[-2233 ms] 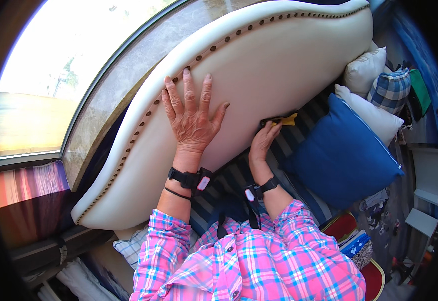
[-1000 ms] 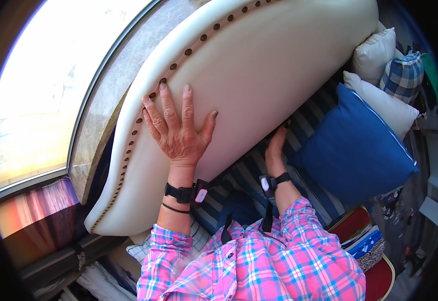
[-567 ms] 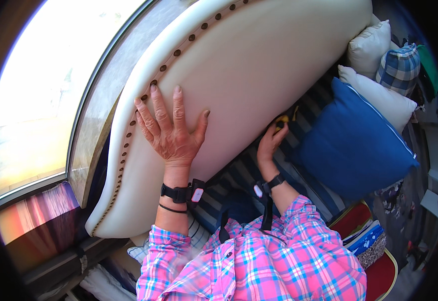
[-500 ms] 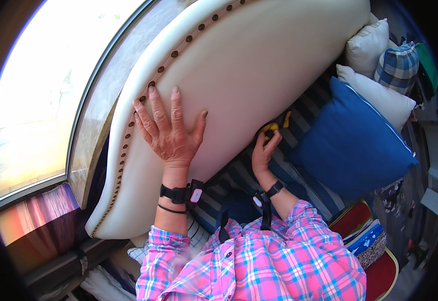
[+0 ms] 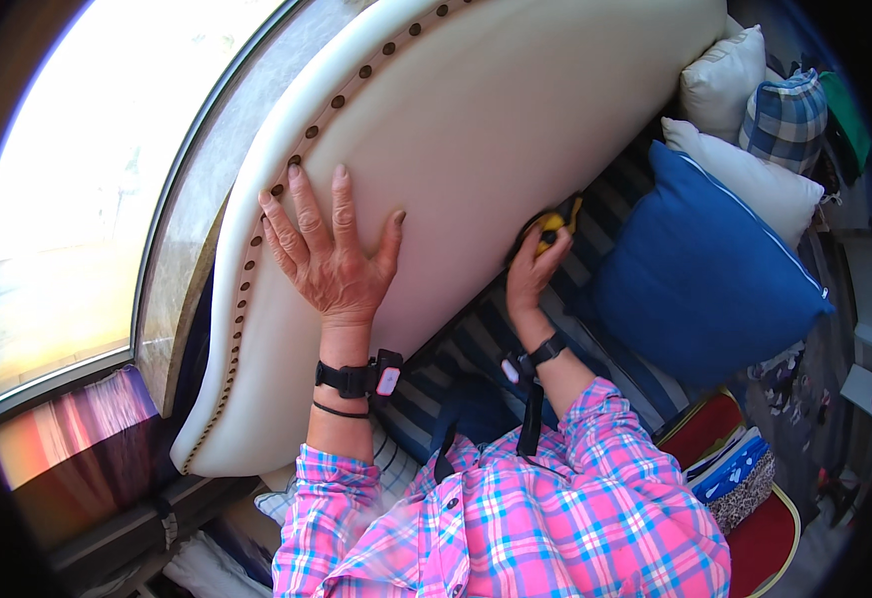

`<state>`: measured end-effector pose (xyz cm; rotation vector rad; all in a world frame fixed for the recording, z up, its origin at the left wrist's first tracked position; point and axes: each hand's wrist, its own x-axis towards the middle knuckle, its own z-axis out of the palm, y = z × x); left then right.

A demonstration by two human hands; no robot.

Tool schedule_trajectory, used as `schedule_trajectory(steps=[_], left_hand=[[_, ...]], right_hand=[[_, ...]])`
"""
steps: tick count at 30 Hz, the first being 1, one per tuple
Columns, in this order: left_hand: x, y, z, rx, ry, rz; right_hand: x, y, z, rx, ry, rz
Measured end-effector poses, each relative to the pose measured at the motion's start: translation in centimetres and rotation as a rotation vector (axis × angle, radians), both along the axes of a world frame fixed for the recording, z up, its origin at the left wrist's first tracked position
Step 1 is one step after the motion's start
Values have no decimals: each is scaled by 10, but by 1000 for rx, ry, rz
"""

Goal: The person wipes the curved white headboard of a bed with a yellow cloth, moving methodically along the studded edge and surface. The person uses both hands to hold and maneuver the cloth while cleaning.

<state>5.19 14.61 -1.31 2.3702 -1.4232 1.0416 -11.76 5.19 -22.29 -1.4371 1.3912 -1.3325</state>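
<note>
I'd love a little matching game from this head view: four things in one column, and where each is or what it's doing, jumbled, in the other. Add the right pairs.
Things:
1. Left hand
2. Right hand
3. Big plain blue cushion
4. Dark studs

Places and states:
A. In a curved row near the edge of the cream padded panel
B. Gripping a yellow and black item
C. Lying to the right of both hands
D. Fingers spread against the panel

Right pairs: 1-D, 2-B, 3-C, 4-A
</note>
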Motion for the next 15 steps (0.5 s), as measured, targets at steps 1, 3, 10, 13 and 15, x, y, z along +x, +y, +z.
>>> schedule_trajectory(steps=[1,3,10,13,15], left_hand=[[0,0,0,-2,-1,-2],[0,1,0,-5,12,-13],[0,3,-1,3,20,1],[-1,3,-1,-2,41,1],[-1,2,0,-11,37,-3]], right_hand=[[-2,23,1,21,-13,66],[-8,65,5,-67,33,263],[2,19,31,-314,166,127],[16,-20,52,-226,-12,28],[19,-16,60,-272,12,69]])
